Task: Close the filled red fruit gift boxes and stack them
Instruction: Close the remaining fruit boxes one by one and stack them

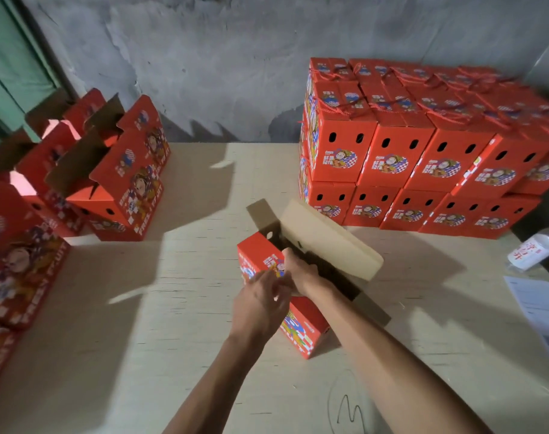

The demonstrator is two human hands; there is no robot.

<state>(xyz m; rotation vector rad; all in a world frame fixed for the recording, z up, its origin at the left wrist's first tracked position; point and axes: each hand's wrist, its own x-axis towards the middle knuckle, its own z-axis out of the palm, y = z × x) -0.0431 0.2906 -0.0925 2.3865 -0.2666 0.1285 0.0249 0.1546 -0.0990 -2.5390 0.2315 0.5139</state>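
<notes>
Bare desk point(179, 324) lies open to the left of and in front of the open box point(301, 321) at centre. A clear lane runs from that box back to the grey wall point(204, 73), between two obstructions. On the left, open-flapped boxes point(110, 183) stand with flaps upright. On the right, the stack of closed boxes point(423, 151) rises in layers, its near face just beyond the raised lid flap point(329, 239). That flap blocks approach from the far right. A bottle point(532, 249) and papers point(536, 308) occupy the right edge.
</notes>
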